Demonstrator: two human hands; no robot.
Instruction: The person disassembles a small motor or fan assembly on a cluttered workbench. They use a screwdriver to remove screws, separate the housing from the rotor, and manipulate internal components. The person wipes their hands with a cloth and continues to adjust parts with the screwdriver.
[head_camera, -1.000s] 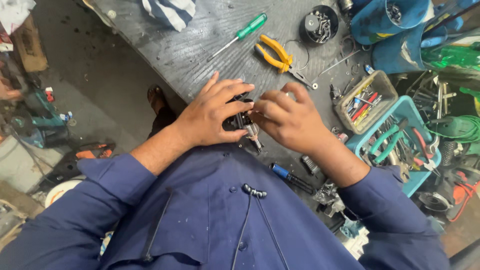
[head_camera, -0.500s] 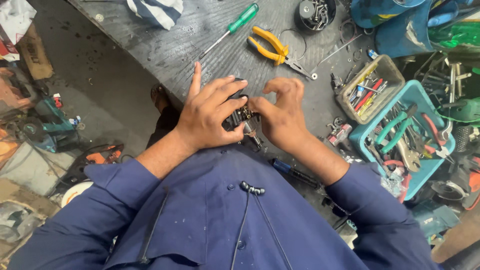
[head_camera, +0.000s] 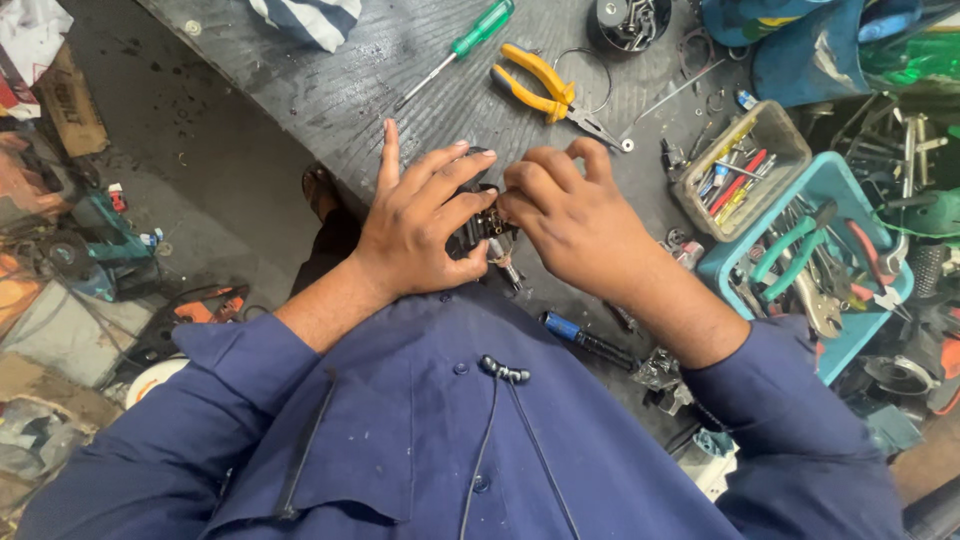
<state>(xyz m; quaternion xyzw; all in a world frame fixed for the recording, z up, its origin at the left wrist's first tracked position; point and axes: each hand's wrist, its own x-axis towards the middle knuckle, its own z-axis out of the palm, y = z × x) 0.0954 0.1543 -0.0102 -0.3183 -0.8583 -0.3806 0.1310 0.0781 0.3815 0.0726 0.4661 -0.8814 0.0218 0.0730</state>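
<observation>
At the near edge of the dark workbench (head_camera: 330, 90), your left hand (head_camera: 425, 225) wraps around a small black part (head_camera: 478, 228) while your right hand (head_camera: 575, 225) pinches its top with closed fingertips. Yellow-handled pliers (head_camera: 545, 85) and a green screwdriver (head_camera: 465, 38) lie just beyond.

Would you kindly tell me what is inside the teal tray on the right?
The teal tray holds a heap of hand tools: green-handled pliers, red-handled pliers and bare metal tools. What lies underneath, and the tray's floor, is covered by the heap.
</observation>
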